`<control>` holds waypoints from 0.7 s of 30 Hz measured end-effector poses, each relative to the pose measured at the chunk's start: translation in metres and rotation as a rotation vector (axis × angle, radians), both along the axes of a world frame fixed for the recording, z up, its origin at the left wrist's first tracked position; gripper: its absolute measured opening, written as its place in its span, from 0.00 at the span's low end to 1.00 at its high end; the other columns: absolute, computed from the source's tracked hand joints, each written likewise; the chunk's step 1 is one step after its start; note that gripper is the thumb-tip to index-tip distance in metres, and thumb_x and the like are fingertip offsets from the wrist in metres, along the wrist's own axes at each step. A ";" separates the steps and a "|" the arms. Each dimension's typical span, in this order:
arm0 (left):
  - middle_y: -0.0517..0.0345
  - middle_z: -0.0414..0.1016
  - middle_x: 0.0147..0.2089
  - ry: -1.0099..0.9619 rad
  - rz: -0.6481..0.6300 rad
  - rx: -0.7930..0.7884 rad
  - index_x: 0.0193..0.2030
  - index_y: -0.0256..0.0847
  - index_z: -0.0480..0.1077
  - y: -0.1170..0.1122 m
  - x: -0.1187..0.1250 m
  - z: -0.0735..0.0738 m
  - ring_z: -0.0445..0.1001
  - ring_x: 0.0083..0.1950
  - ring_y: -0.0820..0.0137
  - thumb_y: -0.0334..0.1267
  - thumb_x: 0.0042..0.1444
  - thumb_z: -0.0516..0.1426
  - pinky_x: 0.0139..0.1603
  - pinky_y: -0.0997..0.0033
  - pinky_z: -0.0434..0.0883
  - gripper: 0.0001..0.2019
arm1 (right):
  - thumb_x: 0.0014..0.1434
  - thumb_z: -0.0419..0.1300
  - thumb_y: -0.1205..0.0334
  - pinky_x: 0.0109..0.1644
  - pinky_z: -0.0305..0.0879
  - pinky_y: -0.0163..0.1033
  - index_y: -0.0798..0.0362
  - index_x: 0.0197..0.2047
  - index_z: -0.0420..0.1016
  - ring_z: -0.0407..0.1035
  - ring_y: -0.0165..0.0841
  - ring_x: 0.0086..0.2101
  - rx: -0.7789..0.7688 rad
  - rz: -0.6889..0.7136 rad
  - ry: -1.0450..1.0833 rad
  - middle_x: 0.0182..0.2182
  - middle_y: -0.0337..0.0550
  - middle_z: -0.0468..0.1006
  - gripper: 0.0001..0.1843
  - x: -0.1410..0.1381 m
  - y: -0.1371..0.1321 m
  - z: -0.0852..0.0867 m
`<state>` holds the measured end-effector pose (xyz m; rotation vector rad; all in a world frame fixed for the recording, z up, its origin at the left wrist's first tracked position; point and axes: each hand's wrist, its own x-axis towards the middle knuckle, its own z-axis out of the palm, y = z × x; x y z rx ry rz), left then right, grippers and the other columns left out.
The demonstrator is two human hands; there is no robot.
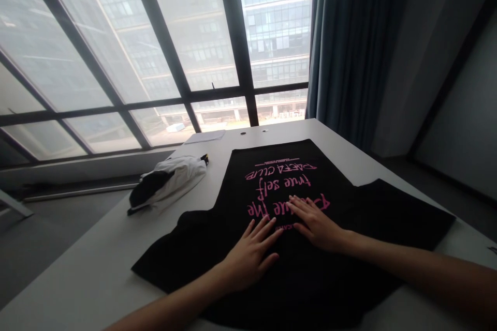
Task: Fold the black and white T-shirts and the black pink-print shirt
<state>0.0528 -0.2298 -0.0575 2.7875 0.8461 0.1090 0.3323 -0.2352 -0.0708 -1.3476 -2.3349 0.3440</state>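
A black T-shirt [326, 165] with pink lettering lies spread flat on the white table, its print upside down from where I look and its hem toward the window. My left hand [250, 253] rests on the shirt just below the lettering, palm down with fingers spread. Over the lower right of the print lies my right hand [316, 222], also flat with its fingers apart, covering some letters. Neither hand grips the cloth. The two hands are close together but not touching. Both sleeves stretch out to the sides.
The white table [97, 264] reaches toward the window. A bunched white and black garment [174, 178] lies at its left edge. Farther back are a pale flat sheet [205, 136] and a small dark disc [243, 133]. A blue curtain [345, 51] hangs behind on the right.
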 end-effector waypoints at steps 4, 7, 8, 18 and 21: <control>0.61 0.41 0.78 -0.006 -0.039 0.003 0.75 0.60 0.46 0.001 0.000 0.001 0.39 0.78 0.55 0.52 0.72 0.46 0.74 0.39 0.43 0.28 | 0.71 0.47 0.53 0.73 0.37 0.57 0.47 0.75 0.49 0.39 0.40 0.71 0.130 -0.219 0.059 0.73 0.46 0.47 0.32 0.011 -0.004 0.007; 0.61 0.42 0.77 -0.021 -0.056 0.015 0.75 0.60 0.48 0.002 0.000 0.000 0.42 0.77 0.55 0.51 0.72 0.47 0.74 0.41 0.43 0.27 | 0.70 0.50 0.51 0.73 0.37 0.60 0.45 0.74 0.51 0.38 0.43 0.72 0.074 -0.168 -0.015 0.73 0.46 0.46 0.32 0.017 -0.006 0.003; 0.61 0.43 0.77 -0.022 -0.056 0.019 0.74 0.60 0.48 0.002 -0.001 0.000 0.43 0.77 0.55 0.51 0.72 0.47 0.74 0.41 0.43 0.27 | 0.69 0.51 0.50 0.72 0.37 0.61 0.44 0.74 0.52 0.38 0.44 0.71 0.041 -0.123 -0.046 0.73 0.46 0.46 0.32 0.019 -0.007 0.001; 0.62 0.42 0.77 -0.019 -0.049 0.037 0.75 0.62 0.46 -0.003 -0.003 -0.001 0.43 0.77 0.56 0.51 0.71 0.47 0.74 0.40 0.44 0.27 | 0.71 0.48 0.49 0.73 0.37 0.60 0.46 0.74 0.52 0.36 0.41 0.72 -0.004 -0.103 -0.096 0.73 0.45 0.46 0.31 0.014 -0.019 -0.002; 0.63 0.43 0.77 -0.040 -0.039 0.052 0.75 0.62 0.45 -0.004 -0.003 -0.003 0.43 0.77 0.56 0.50 0.72 0.47 0.74 0.40 0.45 0.27 | 0.71 0.47 0.48 0.73 0.38 0.60 0.45 0.74 0.51 0.38 0.42 0.72 -0.033 -0.104 -0.100 0.73 0.45 0.47 0.32 0.009 -0.029 -0.005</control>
